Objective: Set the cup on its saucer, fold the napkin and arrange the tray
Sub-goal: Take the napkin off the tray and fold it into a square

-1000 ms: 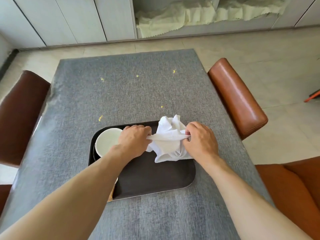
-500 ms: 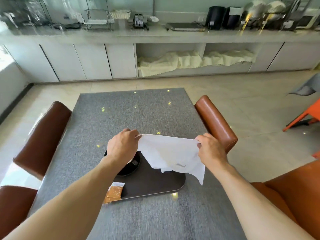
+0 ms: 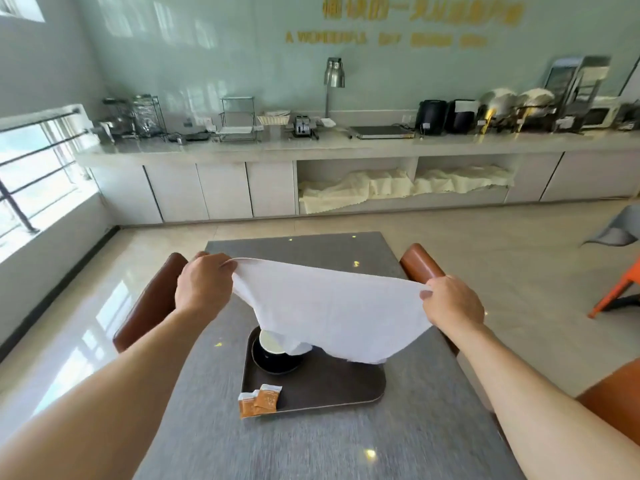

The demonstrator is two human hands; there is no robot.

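Note:
A white napkin [image 3: 332,306] hangs spread out in the air above the table. My left hand [image 3: 202,282] pinches its top left corner and my right hand [image 3: 450,301] pinches its top right corner. Below it lies a dark tray [image 3: 329,386]. On the tray's far left a white cup [image 3: 272,341] sits on a black saucer [image 3: 273,362]; the napkin's lower edge hides part of both. Two orange sachets [image 3: 259,403] lie at the tray's near left corner, one overhanging the edge.
The tray rests on a grey table [image 3: 311,441]. Brown leather chairs stand at the left [image 3: 149,306] and right [image 3: 422,261], another at the near right [image 3: 609,393]. A long counter with appliances [image 3: 346,143] runs along the far wall.
Both hands lifted the crumpled napkin off the tray, pulled it open and raised it higher and wider. The view tilted up from the table to the room.

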